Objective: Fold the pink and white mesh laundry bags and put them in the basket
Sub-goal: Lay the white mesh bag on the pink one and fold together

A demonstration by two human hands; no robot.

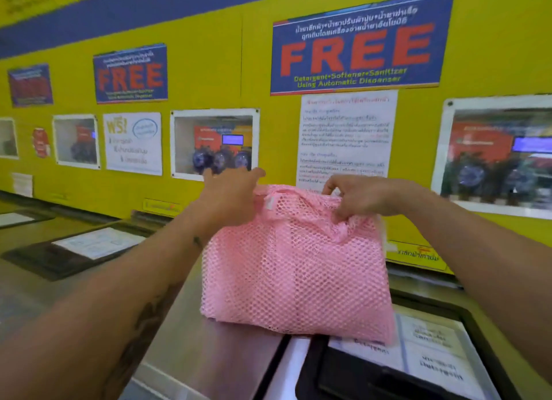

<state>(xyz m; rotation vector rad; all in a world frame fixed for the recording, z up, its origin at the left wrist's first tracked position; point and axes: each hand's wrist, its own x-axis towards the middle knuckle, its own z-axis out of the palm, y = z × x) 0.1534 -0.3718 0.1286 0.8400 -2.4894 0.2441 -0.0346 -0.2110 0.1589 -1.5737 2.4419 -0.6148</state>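
Nearest me, the steel surface (227, 349) of the washer tops runs to a hard front edge, with a dark hinged lid (388, 378) just right of it. The pink mesh laundry bag (295, 268) hangs above, its lower fold brushing that surface and overlapping the lid. It looks doubled over once, so folding seems partly done. The right hand (363, 196) has its grip pinched shut on the top hem. The left hand (231, 195) lies at the other corner with fingers spread, though I cannot tell for sure whether it holds. No white bag or basket shows, so those steps remain. Behind, the yellow wall (209, 56) stands close, while leftward the surface lies open.
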